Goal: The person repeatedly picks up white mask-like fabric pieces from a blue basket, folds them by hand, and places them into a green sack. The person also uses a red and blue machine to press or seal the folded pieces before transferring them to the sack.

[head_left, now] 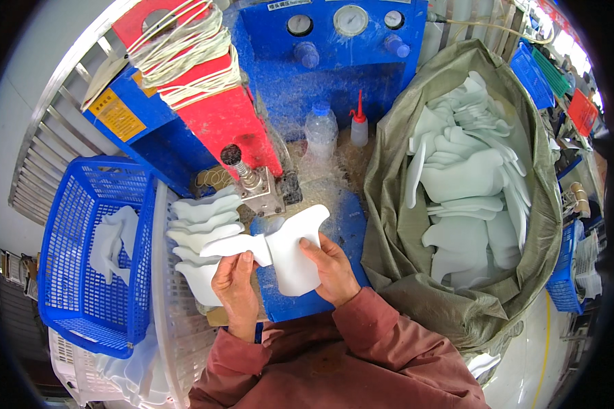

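Over the blue work plate (355, 228), both my hands hold white, curved-edge flat pieces close together. My left hand (237, 290) pinches a narrow white piece (228, 247) that points left. Between thumb and fingers, my right hand (332, 270) grips a wider white piece (290, 259), its upper corner reaching up to the right. The two pieces meet or overlap in the middle; whether they are joined I cannot tell. Just beyond them sits the metal machine head (260, 193) with a spring. To the left lies a row of similar white pieces (208, 238).
On the right stands a green woven sack (389, 204) full of white pieces. A blue basket (95, 320) at left holds a few, beside a white crate (174, 341). Behind are a red cord-wrapped arm (211, 123), a plastic bottle (320, 133), a red-tipped squeeze bottle (359, 126) and a gauge panel (266, 41).
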